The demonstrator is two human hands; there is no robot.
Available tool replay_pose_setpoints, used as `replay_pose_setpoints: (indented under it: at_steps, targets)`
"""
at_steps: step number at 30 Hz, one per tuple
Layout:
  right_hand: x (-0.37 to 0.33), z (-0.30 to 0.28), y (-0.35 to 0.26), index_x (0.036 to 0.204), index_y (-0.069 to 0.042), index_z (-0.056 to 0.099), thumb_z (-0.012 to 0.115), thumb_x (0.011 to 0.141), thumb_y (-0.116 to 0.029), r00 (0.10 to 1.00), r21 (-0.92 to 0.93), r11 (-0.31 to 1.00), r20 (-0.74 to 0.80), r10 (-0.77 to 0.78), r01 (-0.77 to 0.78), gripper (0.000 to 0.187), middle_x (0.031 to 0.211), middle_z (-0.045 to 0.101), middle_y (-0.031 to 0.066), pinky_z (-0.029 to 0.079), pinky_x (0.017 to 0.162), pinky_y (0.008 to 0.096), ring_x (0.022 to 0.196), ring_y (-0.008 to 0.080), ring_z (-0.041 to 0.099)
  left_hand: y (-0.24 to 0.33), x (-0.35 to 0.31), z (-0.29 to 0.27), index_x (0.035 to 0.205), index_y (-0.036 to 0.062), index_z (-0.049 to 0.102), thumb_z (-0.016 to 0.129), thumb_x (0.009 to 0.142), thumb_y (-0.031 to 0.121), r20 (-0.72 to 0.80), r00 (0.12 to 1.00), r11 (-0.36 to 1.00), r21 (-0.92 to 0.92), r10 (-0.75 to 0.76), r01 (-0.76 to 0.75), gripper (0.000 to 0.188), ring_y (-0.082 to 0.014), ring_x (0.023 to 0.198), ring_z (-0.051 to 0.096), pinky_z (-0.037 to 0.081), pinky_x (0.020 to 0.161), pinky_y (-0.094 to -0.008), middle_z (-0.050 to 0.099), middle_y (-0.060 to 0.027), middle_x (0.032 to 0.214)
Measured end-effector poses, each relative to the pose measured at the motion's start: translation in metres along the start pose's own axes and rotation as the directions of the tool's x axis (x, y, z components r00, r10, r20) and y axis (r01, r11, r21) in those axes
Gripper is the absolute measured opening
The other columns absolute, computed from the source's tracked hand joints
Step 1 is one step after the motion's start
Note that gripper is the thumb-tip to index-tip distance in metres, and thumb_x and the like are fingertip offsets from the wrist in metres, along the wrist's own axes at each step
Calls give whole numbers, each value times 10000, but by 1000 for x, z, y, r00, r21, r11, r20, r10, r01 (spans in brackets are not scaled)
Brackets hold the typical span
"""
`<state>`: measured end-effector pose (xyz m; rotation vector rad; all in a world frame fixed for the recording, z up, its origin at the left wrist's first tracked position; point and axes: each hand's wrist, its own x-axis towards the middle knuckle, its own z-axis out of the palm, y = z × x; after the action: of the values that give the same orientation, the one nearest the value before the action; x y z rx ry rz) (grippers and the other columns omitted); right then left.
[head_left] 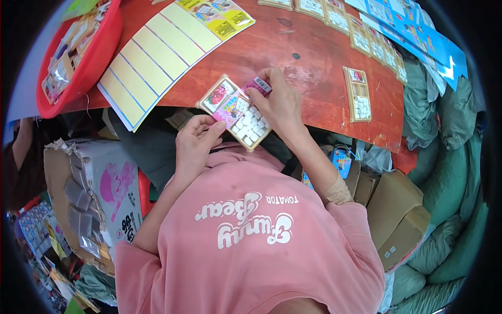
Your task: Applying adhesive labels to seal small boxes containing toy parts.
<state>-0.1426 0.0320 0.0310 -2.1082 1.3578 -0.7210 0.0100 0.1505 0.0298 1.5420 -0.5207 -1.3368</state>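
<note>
At the table's near edge, a tan plastic tray (251,143) is tilted in front of my chest. Small white pieces (251,125) fill its largest compartment, and a picture of red fruit (219,96) shows in another. A colourful pink printed piece (229,113) lies across the tray's middle. My left hand (197,142) is closed on the tray's near left side, thumb against the pink piece. Thumb and fingers of my right hand (280,102) pinch a pink barcoded end (260,85) at the tray's far side. Whether both pink parts are one piece, I cannot tell.
A similar tray (360,105) lies to the right on the red table (308,83). Several more line the far right edge beside blue printed sheets (413,29). Yellow card sheets (151,52) and a red basin (107,49) of small goods are left. Cardboard boxes (400,201) stand below.
</note>
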Motion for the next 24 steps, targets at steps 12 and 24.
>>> replay_pose_setpoints:
  at_steps: [12,24]
  targets:
    - [5,-4,5,937,-42,535,714,735,-183,999,76,996,10,-49,48,304,737,640,76,482,537,301,609,175,625,-11,3,1,1108,-14,528,563,908,193,206,971,927,-325,-122,185,290,-169,896,631,542,775,-317,616,-103,1021]
    - [23,-19,-46,834,-47,632,686,807,-218,780,650,511,623,68,-563,181,719,598,1,379,430,158,478,41,478,-20,12,-23,1125,21,502,473,940,238,497,845,370,-836,196,406,286,-212,957,596,488,863,-403,582,-90,1073]
